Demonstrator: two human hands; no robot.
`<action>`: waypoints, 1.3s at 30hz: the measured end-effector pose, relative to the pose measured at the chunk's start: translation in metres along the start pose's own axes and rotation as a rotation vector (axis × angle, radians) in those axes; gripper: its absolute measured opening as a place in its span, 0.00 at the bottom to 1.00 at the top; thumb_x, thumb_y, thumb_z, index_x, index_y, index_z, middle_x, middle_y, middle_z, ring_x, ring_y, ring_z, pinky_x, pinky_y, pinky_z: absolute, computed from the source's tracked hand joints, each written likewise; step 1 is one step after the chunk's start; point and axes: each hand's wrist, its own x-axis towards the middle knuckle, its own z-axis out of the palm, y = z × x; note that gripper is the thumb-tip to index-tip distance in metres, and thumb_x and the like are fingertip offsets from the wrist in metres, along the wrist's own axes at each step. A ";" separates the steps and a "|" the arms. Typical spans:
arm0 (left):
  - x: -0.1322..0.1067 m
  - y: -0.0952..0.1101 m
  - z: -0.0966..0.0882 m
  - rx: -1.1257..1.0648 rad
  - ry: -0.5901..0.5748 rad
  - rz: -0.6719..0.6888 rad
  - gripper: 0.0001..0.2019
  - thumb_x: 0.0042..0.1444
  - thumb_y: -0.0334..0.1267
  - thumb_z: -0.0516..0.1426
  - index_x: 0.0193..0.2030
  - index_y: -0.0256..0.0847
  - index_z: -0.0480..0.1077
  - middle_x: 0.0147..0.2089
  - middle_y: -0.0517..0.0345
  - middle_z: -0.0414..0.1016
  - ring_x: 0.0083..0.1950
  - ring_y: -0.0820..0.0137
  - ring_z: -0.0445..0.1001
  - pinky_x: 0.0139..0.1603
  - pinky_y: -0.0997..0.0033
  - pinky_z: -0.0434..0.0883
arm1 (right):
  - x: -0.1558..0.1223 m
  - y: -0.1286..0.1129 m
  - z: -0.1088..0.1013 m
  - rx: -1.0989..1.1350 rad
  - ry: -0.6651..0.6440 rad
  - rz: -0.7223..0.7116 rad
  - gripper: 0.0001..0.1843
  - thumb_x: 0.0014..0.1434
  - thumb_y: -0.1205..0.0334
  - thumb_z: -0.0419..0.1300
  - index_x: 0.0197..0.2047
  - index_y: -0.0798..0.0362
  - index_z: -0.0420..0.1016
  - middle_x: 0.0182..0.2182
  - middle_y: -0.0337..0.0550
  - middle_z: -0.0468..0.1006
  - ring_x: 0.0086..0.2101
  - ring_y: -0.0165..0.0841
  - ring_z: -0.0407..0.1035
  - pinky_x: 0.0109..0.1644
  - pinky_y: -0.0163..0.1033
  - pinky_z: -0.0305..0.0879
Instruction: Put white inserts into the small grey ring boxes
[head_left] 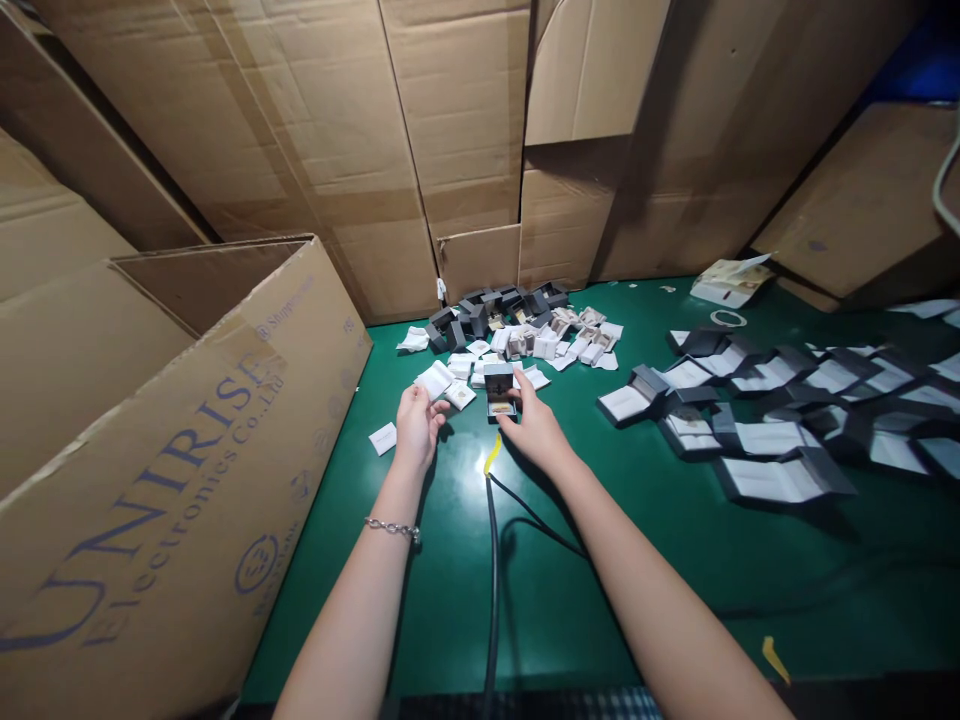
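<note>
My right hand [534, 425] grips the right side of a small dark hinged box [500, 378], its lid up and something gold-coloured inside. To the left, my left hand [418, 425] pinches a white paper piece [434, 379] between thumb and fingers. A white card with a small print [460, 395] lies just right of those fingers. Another white card [383, 438] rests flat left of my left hand. Behind both hands sits a heap of white padded inserts [525, 342], and behind that a pile of dark small boxes [472, 320].
Opened dark boxes with white insides [765, 438] spread over the right of the green table [555, 610]. A black cable [493, 570] with a yellow tie [492, 455] runs toward me. A large carton [225, 470] stands left; stacked cartons [465, 120] wall the back.
</note>
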 end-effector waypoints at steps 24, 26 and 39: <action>-0.023 -0.007 0.017 -0.002 -0.290 -0.189 0.16 0.41 0.42 0.64 0.34 0.37 0.66 0.24 0.66 0.64 0.22 0.83 0.63 0.18 0.85 0.55 | 0.003 -0.019 -0.008 0.841 -0.080 0.377 0.15 0.37 0.53 0.65 0.22 0.55 0.68 0.12 0.30 0.64 0.14 0.21 0.55 0.18 0.29 0.47; -0.022 -0.008 0.016 0.019 -0.300 -0.177 0.18 0.41 0.41 0.64 0.39 0.37 0.68 0.27 0.64 0.66 0.22 0.84 0.62 0.18 0.85 0.54 | 0.003 -0.019 -0.007 0.849 -0.076 0.395 0.14 0.37 0.54 0.65 0.23 0.55 0.69 0.13 0.30 0.65 0.15 0.22 0.57 0.18 0.29 0.49; -0.022 -0.017 0.019 0.113 -0.302 -0.104 0.12 0.42 0.40 0.64 0.28 0.35 0.68 0.20 0.66 0.62 0.18 0.84 0.58 0.18 0.84 0.54 | 0.003 -0.019 -0.010 0.877 -0.155 0.404 0.15 0.38 0.55 0.65 0.28 0.56 0.74 0.20 0.33 0.70 0.18 0.21 0.59 0.18 0.28 0.51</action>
